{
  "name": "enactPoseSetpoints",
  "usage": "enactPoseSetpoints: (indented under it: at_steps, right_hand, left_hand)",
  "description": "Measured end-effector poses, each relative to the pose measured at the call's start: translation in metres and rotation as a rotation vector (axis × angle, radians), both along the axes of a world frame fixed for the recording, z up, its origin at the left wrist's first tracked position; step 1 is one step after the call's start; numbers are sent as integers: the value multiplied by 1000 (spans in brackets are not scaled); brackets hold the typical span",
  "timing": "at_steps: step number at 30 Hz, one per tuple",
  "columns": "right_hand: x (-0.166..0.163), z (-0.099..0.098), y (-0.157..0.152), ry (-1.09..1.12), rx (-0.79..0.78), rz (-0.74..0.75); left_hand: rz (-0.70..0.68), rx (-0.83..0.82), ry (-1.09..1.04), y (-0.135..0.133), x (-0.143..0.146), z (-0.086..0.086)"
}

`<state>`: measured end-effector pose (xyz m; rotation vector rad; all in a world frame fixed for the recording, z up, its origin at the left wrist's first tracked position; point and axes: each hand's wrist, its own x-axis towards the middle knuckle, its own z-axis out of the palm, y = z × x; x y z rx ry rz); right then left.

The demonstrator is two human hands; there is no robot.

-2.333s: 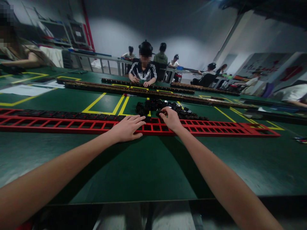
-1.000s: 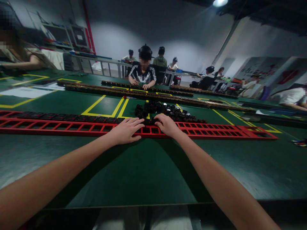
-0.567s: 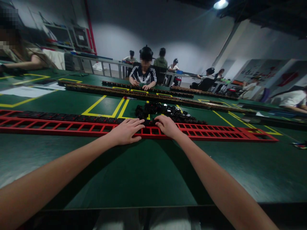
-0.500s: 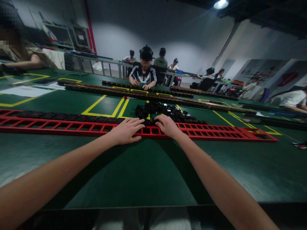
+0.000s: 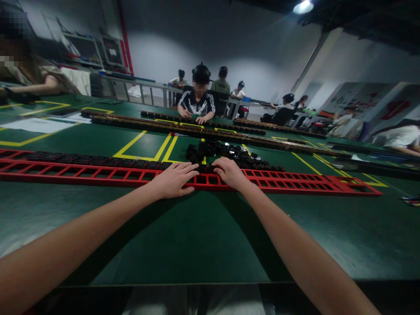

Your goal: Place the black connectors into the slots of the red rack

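Since the earliest picture the right hand has drawn back from the pile of black plastic parts to the red lattice frame, while the left hand has stayed put. Nearest lies the green table, with both bare forearms stretched across it. The left hand lies palm down on the frame's near rail, fingers straight and slightly spread, gripping nothing. The right hand sits just beside it, fingers curled down over the frame's far row of cells; whether the fingertips pinch a part cannot be told (the spot beneath them is dark). The frame runs across the table, and its far row left of the hands is filled with a line of seated black parts. The pile lies just beyond the right hand, by the frame's far edge. Farther off come yellow tape lines, long dark strips and a co-worker seated across the table
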<state>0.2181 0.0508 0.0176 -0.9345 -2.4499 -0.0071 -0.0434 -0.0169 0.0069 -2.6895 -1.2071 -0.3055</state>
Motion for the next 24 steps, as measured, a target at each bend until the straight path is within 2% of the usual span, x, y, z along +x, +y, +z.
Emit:
enactPoseSetpoints:
  at_steps: [10, 24]
  right_hand:
    - [2, -1, 4, -14, -9, 8]
    - [0, 5, -6, -5, -58, -16]
  left_hand:
    - [3, -8, 6, -1, 0, 1]
    - [4, -3, -3, -2, 2, 3]
